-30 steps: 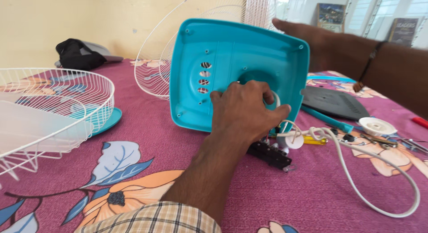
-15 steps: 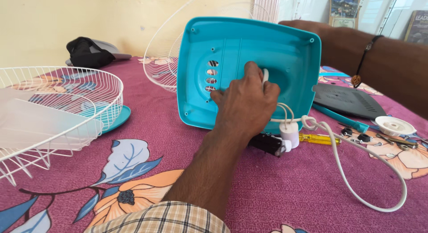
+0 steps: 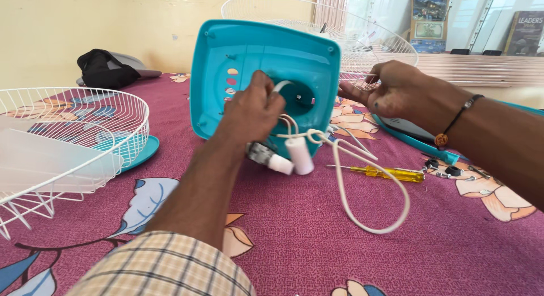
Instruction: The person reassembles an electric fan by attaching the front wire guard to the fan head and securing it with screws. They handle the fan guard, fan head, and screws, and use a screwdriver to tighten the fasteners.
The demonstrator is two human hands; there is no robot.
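Two hands work a teal fan housing [image 3: 255, 64]: left hand [image 3: 252, 112] pinches a white cable [image 3: 362, 194], right hand [image 3: 391, 89] hovers open.

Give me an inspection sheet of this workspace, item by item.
Surface: magenta floral cloth covers the work surface.
Job's things: teal fan housing stands upright, its round opening facing the camera; a white cylindrical capacitor hangs on wires below the opening.
Clutter: yellow-handled screwdriver, small screws and nuts, white wire fan guard at left, second wire guard behind the housing, black cloth bundle.
Hands: left hand pinches a white wire at the opening; right hand is open beside the housing's right edge, and contact cannot be told.
Cables: white cord loops across the cloth.
Surroundings: yellow wall, window, framed pictures on a ledge.
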